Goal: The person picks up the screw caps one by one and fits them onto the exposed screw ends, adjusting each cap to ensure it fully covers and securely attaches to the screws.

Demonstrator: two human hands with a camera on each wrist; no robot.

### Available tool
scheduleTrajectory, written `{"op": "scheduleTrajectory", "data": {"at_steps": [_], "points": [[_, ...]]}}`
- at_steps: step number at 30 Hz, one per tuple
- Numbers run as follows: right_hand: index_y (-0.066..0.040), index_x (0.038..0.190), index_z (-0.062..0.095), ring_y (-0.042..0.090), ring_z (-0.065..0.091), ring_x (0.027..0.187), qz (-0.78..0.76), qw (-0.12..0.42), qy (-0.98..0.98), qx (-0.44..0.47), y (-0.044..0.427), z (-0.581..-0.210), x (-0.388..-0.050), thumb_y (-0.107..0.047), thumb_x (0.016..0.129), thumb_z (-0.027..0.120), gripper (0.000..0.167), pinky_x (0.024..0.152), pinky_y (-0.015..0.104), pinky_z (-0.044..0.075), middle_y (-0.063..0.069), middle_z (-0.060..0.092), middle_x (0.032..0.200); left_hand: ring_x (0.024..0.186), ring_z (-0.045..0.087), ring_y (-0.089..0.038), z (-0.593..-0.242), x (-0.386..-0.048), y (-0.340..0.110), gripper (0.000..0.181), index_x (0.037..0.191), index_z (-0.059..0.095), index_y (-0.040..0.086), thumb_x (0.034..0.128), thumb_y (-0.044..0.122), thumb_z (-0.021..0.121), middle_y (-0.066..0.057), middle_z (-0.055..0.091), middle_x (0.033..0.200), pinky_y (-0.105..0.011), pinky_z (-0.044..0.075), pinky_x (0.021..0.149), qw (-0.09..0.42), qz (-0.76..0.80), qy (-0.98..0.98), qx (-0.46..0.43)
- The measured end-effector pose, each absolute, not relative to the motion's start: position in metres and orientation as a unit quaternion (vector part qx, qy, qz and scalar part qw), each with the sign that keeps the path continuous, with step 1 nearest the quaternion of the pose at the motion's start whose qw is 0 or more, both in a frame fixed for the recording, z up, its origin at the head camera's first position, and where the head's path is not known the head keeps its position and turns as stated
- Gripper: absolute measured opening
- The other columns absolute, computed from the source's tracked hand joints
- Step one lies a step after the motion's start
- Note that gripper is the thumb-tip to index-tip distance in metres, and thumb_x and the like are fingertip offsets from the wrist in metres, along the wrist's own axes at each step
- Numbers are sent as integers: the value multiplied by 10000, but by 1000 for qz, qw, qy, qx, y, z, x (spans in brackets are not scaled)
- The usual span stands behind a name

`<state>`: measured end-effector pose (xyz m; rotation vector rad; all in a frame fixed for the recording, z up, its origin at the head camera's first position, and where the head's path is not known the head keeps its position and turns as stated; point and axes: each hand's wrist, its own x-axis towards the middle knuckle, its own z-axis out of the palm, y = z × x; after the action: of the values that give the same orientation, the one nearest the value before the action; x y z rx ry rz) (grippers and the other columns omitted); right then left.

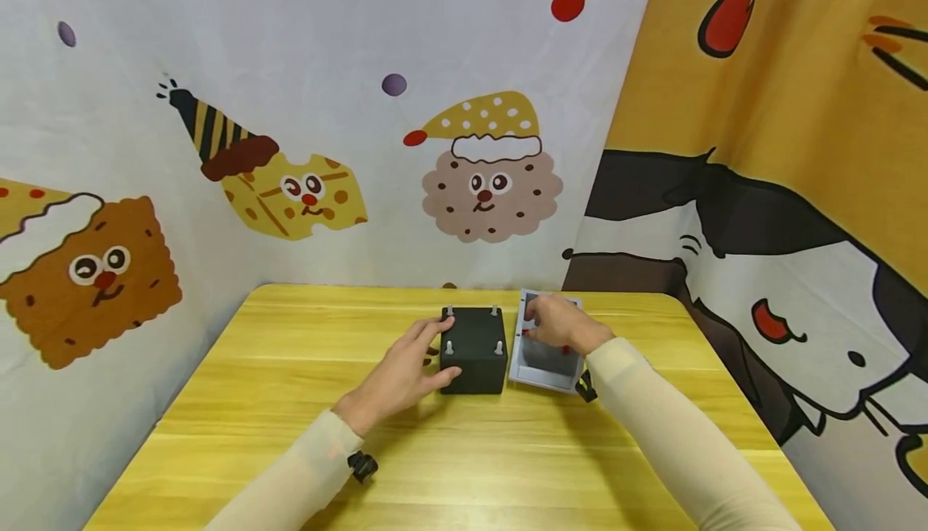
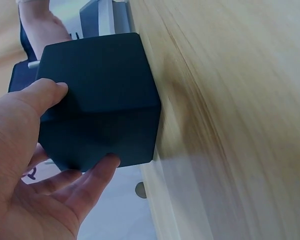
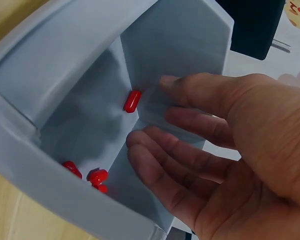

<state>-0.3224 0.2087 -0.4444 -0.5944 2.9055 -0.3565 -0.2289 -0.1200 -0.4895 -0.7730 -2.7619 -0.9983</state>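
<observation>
A black box (image 1: 474, 346) with several metal pegs standing on its top sits on the wooden table. My left hand (image 1: 406, 370) rests its thumb and fingertips on the box's left side; in the left wrist view this hand (image 2: 55, 160) touches two faces of the black box (image 2: 100, 85). Just right of it stands a grey bin (image 1: 547, 378). My right hand (image 1: 561, 323) reaches into that bin. In the right wrist view the hand (image 3: 215, 140) has its fingers bent loosely, holding nothing, near a red capsule-shaped piece (image 3: 132, 101). Several more red pieces (image 3: 98, 176) lie in the grey bin (image 3: 80, 120).
The wooden table (image 1: 290, 386) extends around both containers. Behind it hangs a white cloth (image 1: 326, 47) with cartoon prints, and a yellow printed cloth (image 1: 797, 96) hangs at the right.
</observation>
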Motion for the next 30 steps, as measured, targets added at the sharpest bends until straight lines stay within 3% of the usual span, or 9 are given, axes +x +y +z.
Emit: {"op": "scheduleTrajectory", "data": {"at_steps": [15, 30], "points": [[-56, 1093, 893, 172, 722, 848, -127, 92, 967, -202, 215, -456, -329, -50, 950, 919, 146, 807, 379, 667, 90, 861, 1000, 1188, 811, -296, -489, -226, -117, 849, 1789, 474, 164, 1082, 411, 875, -182, 562, 1724, -407, 736, 966, 51, -328, -907, -258], [-132, 996, 906, 160, 722, 850, -126, 108, 968, -190, 210, -459, -344, -68, 935, 952, 100, 829, 375, 663, 55, 869, 982, 1202, 798, -302, -488, -231, -120, 860, 1791, 474, 161, 1073, 385, 891, -185, 596, 1694, -427, 733, 984, 65, -328, -907, -256]]}}
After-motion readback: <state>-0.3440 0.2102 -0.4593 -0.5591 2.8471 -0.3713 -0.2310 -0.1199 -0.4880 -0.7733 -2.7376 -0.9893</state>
